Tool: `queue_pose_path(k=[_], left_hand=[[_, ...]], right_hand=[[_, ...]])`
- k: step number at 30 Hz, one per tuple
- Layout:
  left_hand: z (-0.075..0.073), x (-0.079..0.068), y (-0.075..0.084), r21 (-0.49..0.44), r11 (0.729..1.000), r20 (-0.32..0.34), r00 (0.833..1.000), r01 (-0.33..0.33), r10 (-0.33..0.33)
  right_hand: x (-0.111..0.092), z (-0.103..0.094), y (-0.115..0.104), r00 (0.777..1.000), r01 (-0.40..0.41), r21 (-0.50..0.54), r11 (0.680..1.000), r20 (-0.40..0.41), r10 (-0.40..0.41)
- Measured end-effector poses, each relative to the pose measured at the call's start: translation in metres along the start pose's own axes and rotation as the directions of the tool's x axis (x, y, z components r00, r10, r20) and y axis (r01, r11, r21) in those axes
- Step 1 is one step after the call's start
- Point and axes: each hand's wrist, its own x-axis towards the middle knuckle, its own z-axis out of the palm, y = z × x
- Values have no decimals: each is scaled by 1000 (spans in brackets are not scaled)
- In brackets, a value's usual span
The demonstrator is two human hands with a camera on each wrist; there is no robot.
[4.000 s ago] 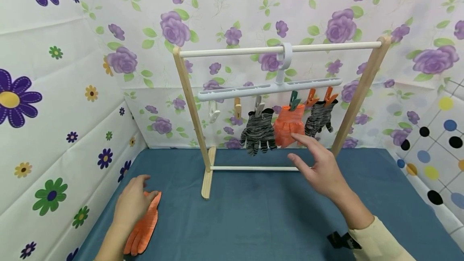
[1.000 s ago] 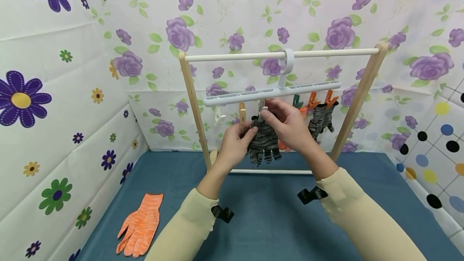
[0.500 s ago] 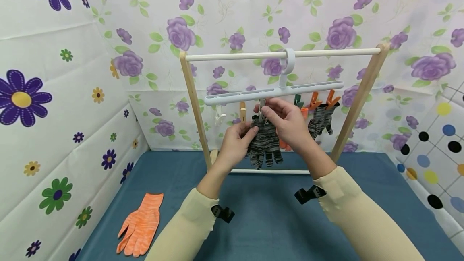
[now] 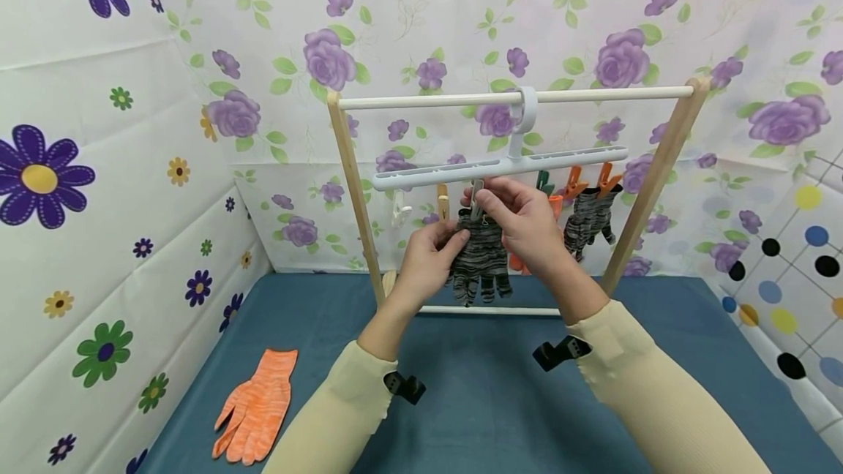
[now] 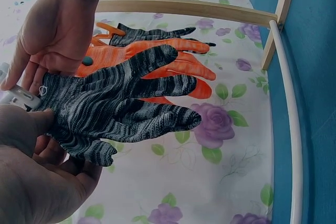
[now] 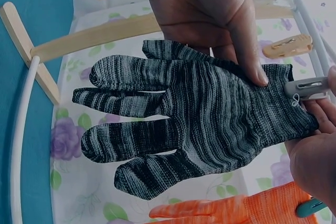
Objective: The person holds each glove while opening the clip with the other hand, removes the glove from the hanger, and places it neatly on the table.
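A black-and-grey knit glove (image 4: 484, 262) hangs fingers down from the white hanger (image 4: 437, 173), its cuff in a grey clothespin (image 4: 476, 197). My left hand (image 4: 426, 263) pinches the cuff's left side; in the right wrist view the thumb lies flat on the knit (image 6: 220, 111). With thumb and fingers my right hand (image 4: 525, 219) holds the clothespin, whose jaws sit over the cuff edge in the left wrist view. Behind that hand, an orange glove (image 5: 184, 66) hangs from a green clothespin (image 4: 543, 181), mostly hidden in the head view.
Another grey glove (image 4: 588, 218) hangs at right from orange clothespins (image 4: 607, 180). White (image 4: 399, 209) and tan (image 4: 443, 203) clothespins hang at left without gloves. A wooden rack (image 4: 356, 189) carries the hanger. An orange glove (image 4: 257, 408) lies on the blue cloth (image 4: 474, 393) at front left.
Four seconds ago my left hand was over the orange glove on the cloth and my right by the hanging orange glove. Both came to the grey glove and have barely moved this last second.
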Motion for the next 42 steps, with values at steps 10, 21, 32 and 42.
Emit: queue_pose_path(k=[10,21,32,42], left_hand=[[1,-1,0,-4,1000,9,1000,18,-18],[1,-3,0,0,999,14,999,33,-33],[0,-6,-6,39,999,24,1000,17,-18],[-4,-11,-13,31,1000,30,1000,-2,1]], right_hand=[[1,0,2,1000,7,33,999,-20,-6],[1,1,2,999,34,29,999,-36,-33],[0,0,3,999,15,42,999,-36,-14],[0,0,4,999,16,66,998,-30,-14]])
